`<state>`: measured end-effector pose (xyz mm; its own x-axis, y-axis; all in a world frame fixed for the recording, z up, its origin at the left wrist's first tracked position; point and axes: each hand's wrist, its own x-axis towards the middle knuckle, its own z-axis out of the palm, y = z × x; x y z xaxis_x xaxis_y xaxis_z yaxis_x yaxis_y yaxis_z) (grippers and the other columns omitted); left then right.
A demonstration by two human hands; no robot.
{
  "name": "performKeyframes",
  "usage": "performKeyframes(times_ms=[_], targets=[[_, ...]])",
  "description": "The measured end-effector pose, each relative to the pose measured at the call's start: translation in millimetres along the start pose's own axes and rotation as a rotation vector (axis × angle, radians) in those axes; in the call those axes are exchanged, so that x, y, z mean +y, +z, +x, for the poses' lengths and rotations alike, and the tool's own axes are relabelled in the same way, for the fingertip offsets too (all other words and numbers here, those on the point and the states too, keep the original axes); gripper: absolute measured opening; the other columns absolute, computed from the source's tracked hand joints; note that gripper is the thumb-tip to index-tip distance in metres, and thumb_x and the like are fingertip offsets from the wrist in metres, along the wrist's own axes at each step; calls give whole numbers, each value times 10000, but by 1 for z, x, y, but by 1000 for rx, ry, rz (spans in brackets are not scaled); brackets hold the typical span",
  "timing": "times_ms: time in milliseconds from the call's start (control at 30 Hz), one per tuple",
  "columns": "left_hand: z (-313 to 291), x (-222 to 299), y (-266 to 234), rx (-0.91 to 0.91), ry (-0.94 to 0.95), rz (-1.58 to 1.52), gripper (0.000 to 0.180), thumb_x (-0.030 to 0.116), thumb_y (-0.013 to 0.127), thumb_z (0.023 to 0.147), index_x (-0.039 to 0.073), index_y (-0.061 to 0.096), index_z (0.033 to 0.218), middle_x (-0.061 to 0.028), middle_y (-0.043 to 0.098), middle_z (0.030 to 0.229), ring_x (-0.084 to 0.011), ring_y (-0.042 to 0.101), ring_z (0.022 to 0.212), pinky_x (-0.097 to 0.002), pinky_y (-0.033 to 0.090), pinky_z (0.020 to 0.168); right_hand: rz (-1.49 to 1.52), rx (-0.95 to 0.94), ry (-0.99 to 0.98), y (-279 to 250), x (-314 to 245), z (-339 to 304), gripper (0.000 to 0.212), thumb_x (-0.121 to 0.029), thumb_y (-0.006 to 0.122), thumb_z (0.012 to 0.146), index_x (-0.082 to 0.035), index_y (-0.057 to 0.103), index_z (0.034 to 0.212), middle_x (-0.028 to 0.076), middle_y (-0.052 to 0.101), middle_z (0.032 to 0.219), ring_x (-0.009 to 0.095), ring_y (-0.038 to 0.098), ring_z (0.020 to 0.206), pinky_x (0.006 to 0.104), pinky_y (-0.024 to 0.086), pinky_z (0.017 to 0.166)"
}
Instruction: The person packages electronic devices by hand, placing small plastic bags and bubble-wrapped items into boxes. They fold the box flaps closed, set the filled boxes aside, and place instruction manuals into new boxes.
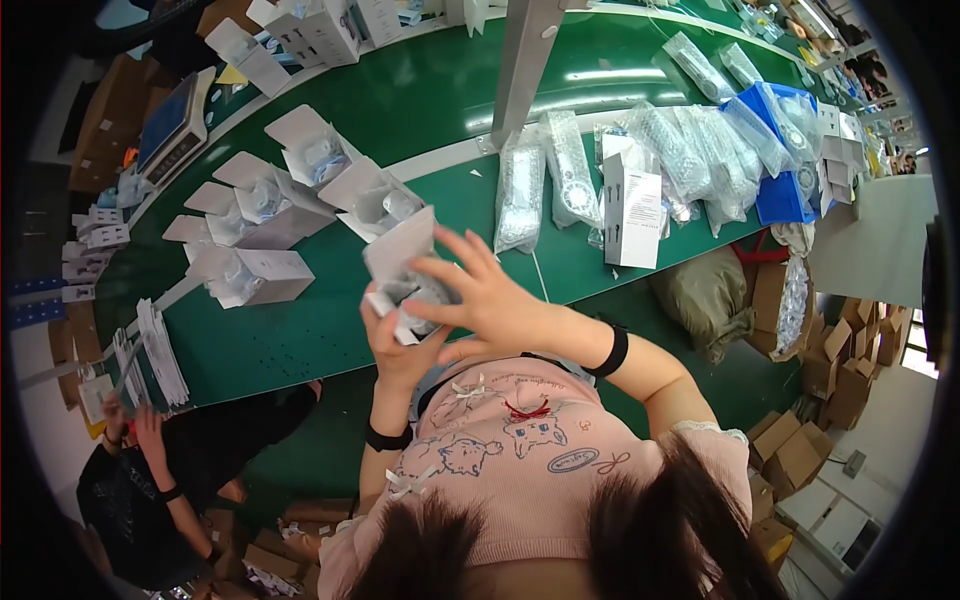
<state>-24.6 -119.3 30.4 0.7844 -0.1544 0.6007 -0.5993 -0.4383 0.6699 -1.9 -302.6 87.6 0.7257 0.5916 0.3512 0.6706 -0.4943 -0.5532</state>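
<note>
In front of me, at the table's near edge, my left hand (pixel 396 350) is wrapped round a small white cardboard box (pixel 398 243) with its flap up. Clear plastic-wrapped contents (pixel 430 293) show in the box's opening. Over that opening is my right hand (pixel 490 295), its fingers apart and stretched along the flap and contents. Fingertips seem to touch the wrapping, but what lies beneath is partly hidden. Just beyond stands another open white box (pixel 372 200), filled with a wrapped item. Several more such filled boxes (pixel 262 207) stand on the left, flaps up.
Several bubble-wrapped packages (pixel 520 195) lie on the green table (pixel 350 345). A closed white box (pixel 632 215) and a blue bin (pixel 785 200) are on the right. A metal post (pixel 525 75) rises mid-table. Leaflet stacks (pixel 160 350) lie left, near another person's hands (pixel 150 430).
</note>
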Motion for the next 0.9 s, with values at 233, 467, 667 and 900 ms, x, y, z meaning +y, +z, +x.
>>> performKeyframes(times_ms=[233,467,667,900], targets=[[-61,-57,-19,206,-268,93,951,103,836,510,115,152,1170,-220,284,1213,-340,442,1059,-439,438,805,-620,499,863,-22,111,-107,668,-309,666,658,-108,412,1243,217,450,1150,403,348,1134,497,273,930],[-88,-85,-33,169,-381,179,948,124,806,555,78,127,1214,-247,208,1267,-328,335,1146,-402,332,921,-249,497,1509,-40,143,-156,858,-313,680,613,-160,254,1342,205,392,1214,344,368,1151,391,331,921],[-64,-69,-47,79,-320,144,736,209,731,663,64,236,1189,-273,169,1310,-349,229,1225,-419,197,997,-170,779,1151,-9,105,-139,891,-176,682,606,-71,198,1346,198,344,1269,302,343,1184,345,300,953],[-61,-71,-52,56,-314,124,747,217,758,629,76,264,1170,-274,188,1303,-361,235,1223,-428,216,986,81,970,834,15,86,-115,981,-68,712,578,-27,116,1356,161,176,1388,241,214,1270,324,188,1023]])
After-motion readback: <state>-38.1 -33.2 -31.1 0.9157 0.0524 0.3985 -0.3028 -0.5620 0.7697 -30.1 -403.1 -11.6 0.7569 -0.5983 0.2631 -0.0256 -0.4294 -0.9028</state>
